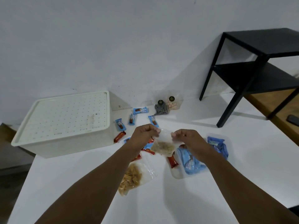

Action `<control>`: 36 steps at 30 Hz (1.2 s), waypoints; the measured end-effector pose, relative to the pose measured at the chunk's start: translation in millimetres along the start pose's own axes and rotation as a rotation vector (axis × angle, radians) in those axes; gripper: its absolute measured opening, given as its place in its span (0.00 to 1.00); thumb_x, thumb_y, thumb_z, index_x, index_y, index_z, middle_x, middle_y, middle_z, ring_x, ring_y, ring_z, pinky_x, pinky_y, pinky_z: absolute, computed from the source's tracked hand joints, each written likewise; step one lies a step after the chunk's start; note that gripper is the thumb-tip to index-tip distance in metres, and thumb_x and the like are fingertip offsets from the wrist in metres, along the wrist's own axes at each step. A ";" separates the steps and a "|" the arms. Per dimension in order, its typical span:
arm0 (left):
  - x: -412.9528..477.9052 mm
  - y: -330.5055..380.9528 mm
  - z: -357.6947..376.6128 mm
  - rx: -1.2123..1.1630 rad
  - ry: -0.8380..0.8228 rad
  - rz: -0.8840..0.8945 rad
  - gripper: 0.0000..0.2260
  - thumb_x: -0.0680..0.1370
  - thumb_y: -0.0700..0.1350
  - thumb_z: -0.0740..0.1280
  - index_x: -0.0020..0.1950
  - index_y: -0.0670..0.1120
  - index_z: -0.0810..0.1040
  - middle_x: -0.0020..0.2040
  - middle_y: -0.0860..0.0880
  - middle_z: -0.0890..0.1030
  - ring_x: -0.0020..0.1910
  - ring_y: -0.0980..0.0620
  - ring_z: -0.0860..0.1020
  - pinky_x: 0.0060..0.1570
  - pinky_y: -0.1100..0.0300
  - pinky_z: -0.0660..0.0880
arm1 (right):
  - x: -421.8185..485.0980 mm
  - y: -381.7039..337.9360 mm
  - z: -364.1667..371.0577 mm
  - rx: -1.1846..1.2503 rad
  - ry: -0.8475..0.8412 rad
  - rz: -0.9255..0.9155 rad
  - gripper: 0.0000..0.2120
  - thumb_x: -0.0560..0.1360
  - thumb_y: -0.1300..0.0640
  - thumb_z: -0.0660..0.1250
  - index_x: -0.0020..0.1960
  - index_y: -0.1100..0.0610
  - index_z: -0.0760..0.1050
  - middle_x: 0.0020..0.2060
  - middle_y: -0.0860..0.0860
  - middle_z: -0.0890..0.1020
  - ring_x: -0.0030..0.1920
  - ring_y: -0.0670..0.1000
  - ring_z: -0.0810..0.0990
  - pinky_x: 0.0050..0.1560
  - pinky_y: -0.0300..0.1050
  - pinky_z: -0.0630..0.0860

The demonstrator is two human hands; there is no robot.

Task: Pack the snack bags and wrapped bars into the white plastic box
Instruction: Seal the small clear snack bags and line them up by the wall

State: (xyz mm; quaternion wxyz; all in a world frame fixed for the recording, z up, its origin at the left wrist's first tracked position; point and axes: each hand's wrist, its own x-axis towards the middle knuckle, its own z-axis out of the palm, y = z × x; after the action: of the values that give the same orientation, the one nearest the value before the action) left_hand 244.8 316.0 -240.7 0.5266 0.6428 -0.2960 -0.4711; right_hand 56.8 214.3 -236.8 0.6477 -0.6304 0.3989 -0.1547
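Both bare forearms reach forward from the near edge, converging toward the middle. The left hand (144,133) and right hand (187,137) face each other, raised, fingers pinched closed, nearly touching.

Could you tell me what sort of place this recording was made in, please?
Probably a plain room in a home or small office: a white table pushed against a bare white wall, with a black shelf unit standing on it.
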 end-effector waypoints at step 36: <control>-9.1 4.7 6.7 -0.182 -0.047 -0.024 0.18 0.70 0.51 0.76 0.51 0.38 0.83 0.42 0.41 0.83 0.42 0.45 0.83 0.52 0.46 0.80 | -6.7 -18.2 20.9 0.080 0.136 -0.228 0.07 0.75 0.58 0.71 0.40 0.61 0.81 0.37 0.60 0.84 0.38 0.49 0.81 0.37 0.33 0.74</control>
State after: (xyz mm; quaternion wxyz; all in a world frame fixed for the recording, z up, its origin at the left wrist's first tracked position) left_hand 235.8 320.0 -233.6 0.5702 0.5845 -0.2564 -0.5172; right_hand 72.9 230.6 -219.8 0.6219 -0.6335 0.3612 -0.2853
